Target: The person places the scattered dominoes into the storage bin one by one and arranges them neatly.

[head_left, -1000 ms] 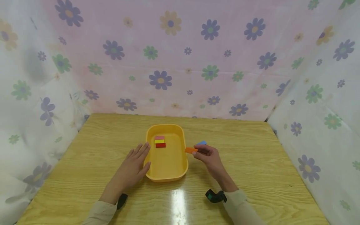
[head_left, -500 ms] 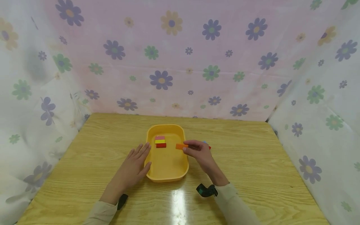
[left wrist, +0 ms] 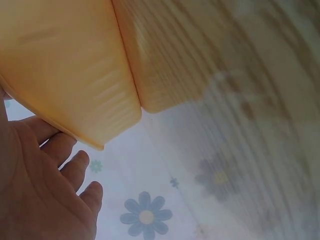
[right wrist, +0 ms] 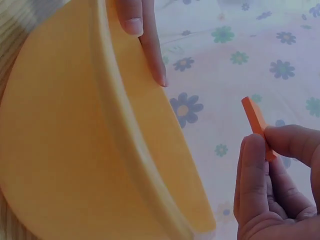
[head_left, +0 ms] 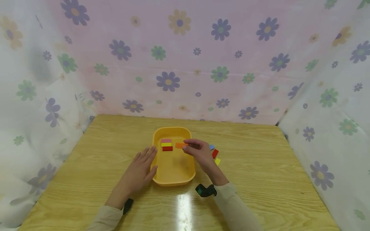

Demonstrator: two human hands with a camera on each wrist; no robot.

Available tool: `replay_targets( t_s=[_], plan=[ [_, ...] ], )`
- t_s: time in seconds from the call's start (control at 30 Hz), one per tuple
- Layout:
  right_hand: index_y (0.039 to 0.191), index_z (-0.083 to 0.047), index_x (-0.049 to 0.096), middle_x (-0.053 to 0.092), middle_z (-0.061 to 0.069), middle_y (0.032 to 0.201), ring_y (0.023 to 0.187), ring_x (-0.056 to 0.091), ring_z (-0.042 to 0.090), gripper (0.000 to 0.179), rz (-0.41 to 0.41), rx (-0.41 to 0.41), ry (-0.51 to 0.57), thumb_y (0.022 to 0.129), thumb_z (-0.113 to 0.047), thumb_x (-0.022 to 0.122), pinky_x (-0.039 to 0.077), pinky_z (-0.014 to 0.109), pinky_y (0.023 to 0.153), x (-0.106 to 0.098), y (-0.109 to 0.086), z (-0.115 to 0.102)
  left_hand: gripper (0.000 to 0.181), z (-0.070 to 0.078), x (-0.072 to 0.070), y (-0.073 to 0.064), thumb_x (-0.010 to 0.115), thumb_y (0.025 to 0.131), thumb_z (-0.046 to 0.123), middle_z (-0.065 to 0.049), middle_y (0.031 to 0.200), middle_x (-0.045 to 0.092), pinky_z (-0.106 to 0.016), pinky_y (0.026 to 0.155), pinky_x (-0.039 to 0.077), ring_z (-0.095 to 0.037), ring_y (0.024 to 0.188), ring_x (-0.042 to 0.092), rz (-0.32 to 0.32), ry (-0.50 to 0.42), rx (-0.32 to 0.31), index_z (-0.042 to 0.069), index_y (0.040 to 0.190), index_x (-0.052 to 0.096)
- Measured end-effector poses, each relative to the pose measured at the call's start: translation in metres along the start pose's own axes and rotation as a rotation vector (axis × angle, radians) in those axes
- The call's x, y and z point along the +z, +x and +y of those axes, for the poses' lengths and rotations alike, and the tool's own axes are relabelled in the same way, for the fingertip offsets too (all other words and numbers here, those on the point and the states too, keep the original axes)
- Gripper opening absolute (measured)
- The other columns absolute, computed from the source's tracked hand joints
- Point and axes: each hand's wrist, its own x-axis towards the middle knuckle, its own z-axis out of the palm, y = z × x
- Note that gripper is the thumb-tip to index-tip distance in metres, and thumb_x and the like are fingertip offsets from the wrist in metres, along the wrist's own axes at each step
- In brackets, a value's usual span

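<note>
A yellow plastic tray point(head_left: 173, 183) stands on the table. My left hand point(head_left: 138, 170) rests along its left rim, fingers extended; in the left wrist view those fingers point(left wrist: 75, 170) lie against the rim from outside. Between thumb and fingers my right hand point(head_left: 199, 154) pinches one end of an orange block point(head_left: 180, 145), held over the right part of the tray. The right wrist view has the orange block point(right wrist: 256, 117) raised above the rim. Inside the tray, a pink block point(head_left: 166, 140), a yellow block point(head_left: 166, 144) and a red block point(head_left: 167, 148) lie in a row.
Right of the tray, partly behind my right hand, a blue block point(head_left: 212, 147), another red block point(head_left: 215, 153) and another yellow block point(head_left: 217, 161) lie on the wooden table point(head_left: 260, 179). Flower-patterned sheets point(head_left: 196, 64) enclose the back and sides.
My right hand has carried the orange block leftward from beside the right rim to above the tray, uncovering blocks on the table. The left hand stays on the rim.
</note>
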Motion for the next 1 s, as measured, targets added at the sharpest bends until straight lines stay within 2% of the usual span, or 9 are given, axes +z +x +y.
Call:
replay_targets(
  t_s=[0.13,0.3,0.53,0.63,0.77,0.83,1.0],
  plan=[
    [0.124,0.008,0.066,0.07,0.011,0.103,0.104,0.071,0.033,0.03,0.008,-0.004,0.023,0.096,-0.002,0.067,0.053,0.052,0.101,0.005,0.006,-0.002,0.063,0.002,0.0,0.0,0.055,0.104,0.029,-0.012,0.166,0.03,-0.06,0.123,0.021,-0.037,0.153,0.028,0.001,-0.002,0.0,0.001,0.157,0.035],
    [0.124,0.008,0.065,0.069,0.012,0.102,0.107,0.07,0.037,0.03,0.006,0.012,-0.007,0.096,-0.002,0.067,0.054,0.051,0.1,0.01,0.016,-0.007,0.063,0.004,-0.001,0.0,0.057,0.103,0.028,-0.013,0.165,0.032,-0.061,0.122,0.022,-0.037,0.152,0.029,0.014,0.009,0.011,0.001,0.157,0.036],
    [0.129,0.008,0.062,0.065,0.015,0.106,0.091,0.071,0.018,0.037,-0.047,0.057,-0.09,0.094,-0.004,0.069,0.053,0.052,0.102,0.021,0.033,-0.01,0.063,0.002,-0.001,-0.001,0.057,0.103,0.029,-0.011,0.165,0.033,-0.06,0.123,0.023,-0.036,0.153,0.029,0.028,0.051,0.009,0.002,0.156,0.038],
    [0.135,0.009,0.058,0.065,0.02,0.109,0.094,0.072,0.026,0.044,-0.073,0.093,-0.134,0.093,-0.003,0.069,0.053,0.052,0.101,0.026,0.04,-0.007,0.063,0.0,-0.001,-0.001,0.057,0.103,0.029,-0.011,0.165,0.033,-0.06,0.123,0.022,-0.035,0.153,0.028,0.03,0.06,0.011,0.002,0.156,0.038],
    [0.139,0.01,0.052,0.071,0.022,0.108,0.096,0.073,0.03,0.055,-0.063,0.177,-0.264,0.091,-0.004,0.072,0.057,0.046,0.097,0.035,0.05,0.001,0.062,-0.001,0.0,-0.001,0.056,0.103,0.029,-0.012,0.165,0.033,-0.06,0.123,0.022,-0.035,0.153,0.028,0.034,0.058,0.015,0.001,0.156,0.039],
    [0.139,0.01,0.052,0.073,0.021,0.107,0.094,0.073,0.027,0.06,-0.052,0.219,-0.361,0.088,-0.008,0.076,0.059,0.041,0.093,0.04,0.055,0.006,0.062,-0.001,0.001,-0.001,0.056,0.103,0.029,-0.012,0.164,0.034,-0.06,0.123,0.022,-0.035,0.153,0.029,0.035,0.059,0.017,0.001,0.155,0.039],
    [0.134,0.012,0.053,0.066,0.023,0.117,0.09,0.061,0.024,0.067,-0.018,0.25,-0.606,0.079,-0.014,0.082,0.056,0.038,0.091,0.047,0.063,0.017,0.061,0.0,0.001,0.0,0.055,0.103,0.03,-0.012,0.164,0.035,-0.06,0.122,0.024,-0.035,0.153,0.029,0.037,0.061,0.022,0.0,0.155,0.04]
  ],
)
